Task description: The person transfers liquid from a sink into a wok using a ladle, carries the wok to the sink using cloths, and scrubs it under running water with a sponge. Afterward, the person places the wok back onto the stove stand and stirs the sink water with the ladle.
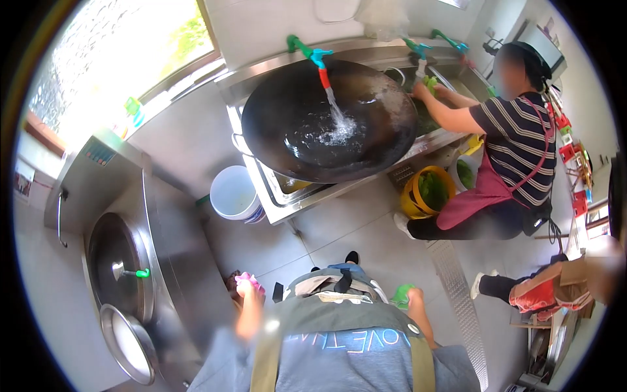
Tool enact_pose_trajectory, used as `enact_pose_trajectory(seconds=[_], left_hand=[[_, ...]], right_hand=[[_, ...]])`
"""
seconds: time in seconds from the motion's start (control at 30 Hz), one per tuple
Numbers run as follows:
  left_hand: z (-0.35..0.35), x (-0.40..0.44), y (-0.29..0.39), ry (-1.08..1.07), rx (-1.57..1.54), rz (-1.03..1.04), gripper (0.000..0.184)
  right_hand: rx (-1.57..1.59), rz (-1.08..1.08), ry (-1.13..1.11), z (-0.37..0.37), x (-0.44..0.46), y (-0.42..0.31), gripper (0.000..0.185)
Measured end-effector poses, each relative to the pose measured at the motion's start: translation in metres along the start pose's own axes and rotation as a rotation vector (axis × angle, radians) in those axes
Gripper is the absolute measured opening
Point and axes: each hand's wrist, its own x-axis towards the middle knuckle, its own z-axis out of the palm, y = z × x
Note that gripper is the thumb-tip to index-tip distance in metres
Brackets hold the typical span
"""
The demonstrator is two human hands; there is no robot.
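Observation:
My left hand [247, 289] is closed on a crumpled pink cloth-like thing [251, 281], held low at my left side. On my other side, my right hand [416, 302] grips a soft green thing [402, 296]; its exact kind is unclear. In front of me a big dark wok [281, 124] lies across the steel sink unit. Water runs into it from a tap [317, 57] with a red end piece, and some water stands in the bottom. Neither hand touches the wok.
A white bucket [233, 191] stands left of the sink. At right, a co-worker [516, 137] rinses greens under another tap, beside a yellow bucket [418, 204] of leaves. A stove with a second wok [108, 261] and a metal basin [128, 346] is at left. A grated drain [454, 287] crosses the floor.

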Motion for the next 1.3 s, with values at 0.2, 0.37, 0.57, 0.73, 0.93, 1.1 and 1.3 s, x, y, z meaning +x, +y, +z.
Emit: enact_pose_trajectory(seconds=[0.2, 0.37, 0.57, 0.73, 0.93, 1.1, 1.3], left_hand=[[0.0, 0.001, 0.001, 0.159, 0.086, 0.035, 0.025], [0.0, -0.01, 0.004, 0.178, 0.081, 0.02, 0.025], [-0.009, 0.01, -0.007, 0.186, 0.063, 0.018, 0.025], [-0.01, 0.03, -0.015, 0.147, 0.0, 0.028, 0.025], [-0.01, 0.051, -0.022, 0.095, -0.077, 0.045, 0.025], [-0.009, 0.062, -0.025, 0.053, -0.127, 0.055, 0.025], [-0.01, 0.06, -0.025, 0.043, -0.136, 0.046, 0.025]], right_hand=[[0.037, 0.037, 0.048, 0.003, 0.019, 0.007, 0.02], [-0.16, -0.004, 0.063, -0.001, -0.005, -0.01, 0.022], [-0.07, -0.004, 0.062, -0.006, 0.018, 0.011, 0.023], [0.031, 0.005, 0.073, -0.01, 0.058, 0.042, 0.023], [0.054, 0.047, 0.101, -0.011, 0.064, 0.053, 0.023], [0.088, 0.075, 0.061, -0.013, 0.047, 0.044, 0.021], [0.022, 0.099, 0.028, -0.016, 0.051, 0.038, 0.02]])
